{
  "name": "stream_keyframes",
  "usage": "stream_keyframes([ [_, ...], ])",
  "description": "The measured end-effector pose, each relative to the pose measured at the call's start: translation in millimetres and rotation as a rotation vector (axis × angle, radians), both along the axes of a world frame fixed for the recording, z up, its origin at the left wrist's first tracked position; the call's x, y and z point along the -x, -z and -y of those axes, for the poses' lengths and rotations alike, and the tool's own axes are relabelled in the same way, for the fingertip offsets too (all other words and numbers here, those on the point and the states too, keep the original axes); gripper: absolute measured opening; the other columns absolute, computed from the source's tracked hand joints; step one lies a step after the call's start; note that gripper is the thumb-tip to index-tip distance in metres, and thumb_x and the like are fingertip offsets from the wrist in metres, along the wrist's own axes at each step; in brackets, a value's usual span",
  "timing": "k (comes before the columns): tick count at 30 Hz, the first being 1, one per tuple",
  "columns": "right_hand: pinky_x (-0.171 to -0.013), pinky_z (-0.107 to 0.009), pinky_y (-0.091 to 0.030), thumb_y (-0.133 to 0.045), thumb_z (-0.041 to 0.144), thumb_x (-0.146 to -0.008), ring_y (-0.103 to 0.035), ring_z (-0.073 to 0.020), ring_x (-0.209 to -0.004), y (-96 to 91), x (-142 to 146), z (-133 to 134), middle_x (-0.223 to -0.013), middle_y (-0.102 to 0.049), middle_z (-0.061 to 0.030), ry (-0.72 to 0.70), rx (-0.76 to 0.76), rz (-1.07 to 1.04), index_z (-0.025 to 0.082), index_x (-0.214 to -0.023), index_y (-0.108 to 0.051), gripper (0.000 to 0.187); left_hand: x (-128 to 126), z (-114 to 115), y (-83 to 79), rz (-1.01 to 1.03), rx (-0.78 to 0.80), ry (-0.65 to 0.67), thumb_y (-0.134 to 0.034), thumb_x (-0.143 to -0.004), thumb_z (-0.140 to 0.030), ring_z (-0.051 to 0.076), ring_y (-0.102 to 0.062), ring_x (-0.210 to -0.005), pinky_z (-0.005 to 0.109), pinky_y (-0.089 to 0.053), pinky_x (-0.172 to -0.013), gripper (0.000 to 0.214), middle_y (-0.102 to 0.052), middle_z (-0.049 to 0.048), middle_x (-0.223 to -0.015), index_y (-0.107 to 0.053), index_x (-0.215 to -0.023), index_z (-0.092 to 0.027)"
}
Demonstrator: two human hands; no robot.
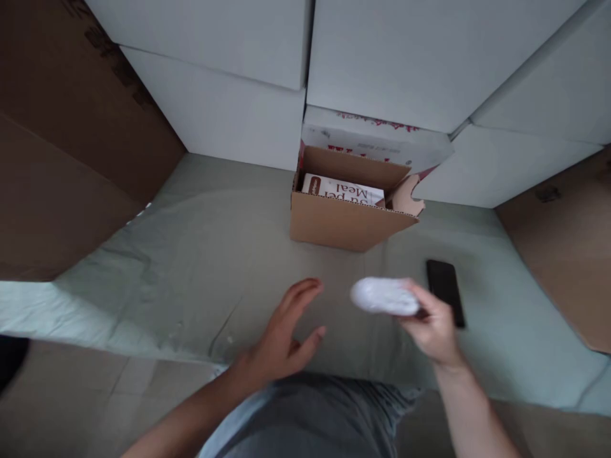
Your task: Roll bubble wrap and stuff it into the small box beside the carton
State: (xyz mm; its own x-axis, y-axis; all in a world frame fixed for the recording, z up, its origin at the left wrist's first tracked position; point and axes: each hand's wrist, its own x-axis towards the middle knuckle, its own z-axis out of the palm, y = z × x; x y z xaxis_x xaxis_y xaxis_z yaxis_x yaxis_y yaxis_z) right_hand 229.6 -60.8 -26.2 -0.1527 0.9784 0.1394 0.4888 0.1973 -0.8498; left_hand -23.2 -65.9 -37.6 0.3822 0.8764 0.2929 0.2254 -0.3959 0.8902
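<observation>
My right hand (pixel 432 327) grips one end of a whitish, rounded object (pixel 384 296), blurred by motion, so its kind is unclear. It is held above the green cloth, in front of a small open cardboard box (pixel 334 219). To the left, my left hand (pixel 291 334) holds nothing, its thumb apart from its fingers and pointing toward the whitish object without touching it. Inside the open box stands a white carton (pixel 344 189) printed "Super Meal", its lower part hidden by the box's front wall.
A black phone-like slab (pixel 445 289) lies right of my right hand on the green cloth (pixel 214 216). White boxes (pixel 238 108) are stacked along the back. Large brown cartons flank the surface at left (pixel 71 159) and right (pixel 563 248).
</observation>
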Motion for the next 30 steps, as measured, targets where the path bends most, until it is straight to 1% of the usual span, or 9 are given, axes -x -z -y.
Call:
stream_keyframes([
  [4, -0.066, -0.035, -0.054, -0.070, 0.018, -0.069, -0.067, -0.0230, -0.078, -51.4, -34, -41, -0.092, -0.070, -0.0059, 0.377, -0.429, 0.115, 0.028, -0.104, -0.066, 0.036, 14, -30, -16.8, -0.067, -0.172, -0.059, -0.046, -0.084, -0.012, 0.022, -0.042, -0.125, 0.044, -0.037, -0.104, 0.050, -0.048, 0.0120, -0.129, -0.038, -0.132, -0.023],
  [6, -0.068, -0.036, -0.052, -0.071, 0.016, -0.066, -0.066, -0.0239, -0.080, -83.8, -41, -70, -0.090, -0.070, -0.0067, 0.437, -0.683, 0.271, 0.027, -0.099, -0.068, 0.035, 16, -45, -28.5, -0.108, -0.274, -0.066, -0.044, -0.084, -0.009, 0.022, -0.042, -0.126, 0.044, -0.037, -0.105, 0.048, -0.050, 0.0110, -0.128, -0.040, -0.130, -0.023],
  [9, -0.075, -0.032, -0.050, -0.062, 0.013, -0.073, -0.065, -0.0207, -0.090, -125.2, -41, -116, -0.098, -0.070, -0.0082, 0.267, -0.877, 0.593, 0.022, -0.097, -0.067, 0.026, 12, -69, -49.5, -0.214, -0.445, -0.071, -0.044, -0.085, -0.010, 0.023, -0.037, -0.132, 0.047, -0.031, -0.109, 0.045, -0.049, 0.0109, -0.132, -0.041, -0.128, -0.022],
  [12, -0.077, -0.028, -0.047, -0.050, 0.009, -0.080, -0.062, -0.0175, -0.099, -147.4, -32, -151, -0.110, -0.067, -0.0061, 0.021, -0.855, 1.030, 0.020, -0.099, -0.064, 0.026, 0, -101, -71.3, -0.407, -0.594, -0.122, -0.045, -0.087, -0.020, 0.025, -0.029, -0.137, 0.050, -0.021, -0.112, 0.042, -0.045, 0.0114, -0.138, -0.041, -0.129, -0.018],
  [16, -0.063, -0.029, -0.039, -0.048, 0.006, -0.080, -0.060, -0.0176, -0.083, -152.1, -18, -169, -0.109, -0.065, -0.0048, -0.262, -0.769, 1.458, 0.019, -0.094, -0.062, 0.024, -18, -144, -90.2, -0.693, -0.685, -0.109, -0.050, -0.086, -0.030, 0.029, -0.032, -0.135, 0.051, -0.016, -0.113, 0.037, -0.047, 0.0127, -0.135, -0.047, -0.119, -0.013],
  [19, -0.056, -0.029, -0.032, -0.047, 0.004, -0.081, -0.056, -0.0159, -0.072, -148.2, -9, -167, -0.101, -0.065, -0.0052, -0.372, -0.695, 1.554, 0.018, -0.081, -0.061, 0.019, -27, -157, -94.2, -0.843, -0.668, -0.057, -0.044, -0.087, -0.020, 0.026, -0.055, -0.111, 0.048, -0.019, -0.113, 0.014, -0.062, 0.0099, -0.105, -0.054, -0.096, -0.014],
  [21, -0.054, -0.029, -0.028, -0.047, 0.006, -0.083, -0.054, -0.0142, -0.067, -144.5, -4, -165, -0.095, -0.064, -0.0049, -0.414, -0.633, 1.542, 0.018, -0.076, -0.060, 0.019, -28, -154, -94.0, -0.870, -0.632, -0.021, -0.035, -0.088, -0.013, 0.021, -0.061, -0.087, 0.046, -0.021, -0.112, 0.017, -0.062, 0.0047, -0.083, -0.052, -0.087, -0.017],
  [23, -0.054, -0.028, -0.027, -0.046, 0.006, -0.083, -0.052, -0.0124, -0.063, -140.0, -1, -163, -0.091, -0.062, -0.0044, -0.458, -0.585, 1.497, 0.018, -0.076, -0.060, 0.019, -28, -147, -93.2, -0.844, -0.592, 0.019, -0.030, -0.089, -0.010, 0.019, -0.060, -0.076, 0.045, -0.026, -0.109, 0.022, -0.059, 0.0030, -0.075, -0.050, -0.086, -0.017],
  [30, -0.050, -0.027, -0.028, -0.052, 0.014, -0.078, -0.053, -0.0132, -0.065, -122.6, -8, -161, -0.102, -0.058, -0.0055, -0.556, -0.466, 1.396, 0.020, -0.092, -0.061, 0.018, -27, -124, -91.4, -0.848, -0.491, 0.065, -0.028, -0.090, -0.010, 0.021, -0.059, -0.079, 0.040, -0.044, -0.085, 0.022, -0.061, 0.0071, -0.079, -0.048, -0.083, -0.016],
])
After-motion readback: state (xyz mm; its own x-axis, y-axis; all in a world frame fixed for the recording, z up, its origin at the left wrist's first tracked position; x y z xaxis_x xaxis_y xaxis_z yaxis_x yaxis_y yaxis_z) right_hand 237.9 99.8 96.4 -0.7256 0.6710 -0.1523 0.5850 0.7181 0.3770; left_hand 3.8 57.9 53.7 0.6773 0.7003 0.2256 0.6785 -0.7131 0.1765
